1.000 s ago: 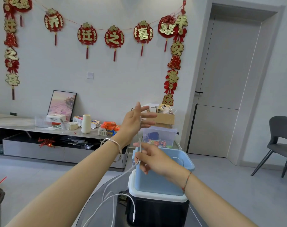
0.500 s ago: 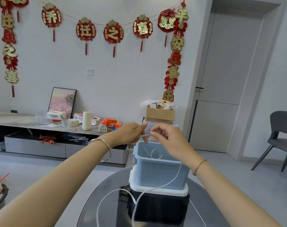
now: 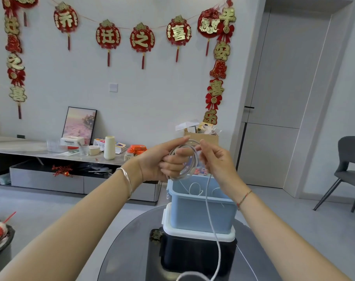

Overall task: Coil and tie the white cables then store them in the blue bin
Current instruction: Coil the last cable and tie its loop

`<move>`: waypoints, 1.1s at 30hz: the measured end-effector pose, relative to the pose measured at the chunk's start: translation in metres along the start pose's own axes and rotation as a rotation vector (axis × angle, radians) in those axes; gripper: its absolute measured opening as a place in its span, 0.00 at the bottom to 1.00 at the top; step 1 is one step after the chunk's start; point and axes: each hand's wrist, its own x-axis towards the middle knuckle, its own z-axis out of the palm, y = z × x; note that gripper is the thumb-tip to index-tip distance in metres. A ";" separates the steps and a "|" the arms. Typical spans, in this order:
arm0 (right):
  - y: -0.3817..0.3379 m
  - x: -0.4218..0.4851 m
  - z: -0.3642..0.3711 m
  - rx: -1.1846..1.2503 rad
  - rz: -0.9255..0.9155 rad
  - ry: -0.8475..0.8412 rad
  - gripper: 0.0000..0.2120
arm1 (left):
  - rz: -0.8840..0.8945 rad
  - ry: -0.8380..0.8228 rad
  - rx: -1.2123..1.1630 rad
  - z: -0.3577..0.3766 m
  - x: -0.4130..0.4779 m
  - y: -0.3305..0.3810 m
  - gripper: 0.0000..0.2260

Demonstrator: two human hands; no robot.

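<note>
Round dark table (image 3: pixel 130 250) nearest; on it a black container (image 3: pixel 193 258) with a white lid, carrying the blue bin (image 3: pixel 201 213); other white cables (image 3: pixel 195 188) lie inside the bin. Above the bin, left hand (image 3: pixel 162 161) grips a white cable (image 3: pixel 196 159) looped several times round its curled fingers; right hand (image 3: pixel 215 159) pinches the coil's top; the free tail hangs down before the bin. Beyond: cluttered low cabinet (image 3: pixel 51 151); red wall decorations (image 3: pixel 142 39); grey chair (image 3: pixel 349 159), right.
</note>
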 end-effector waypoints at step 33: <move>-0.026 0.004 0.004 -0.178 -0.154 -0.091 0.07 | -0.192 0.490 0.608 0.010 -0.020 0.018 0.31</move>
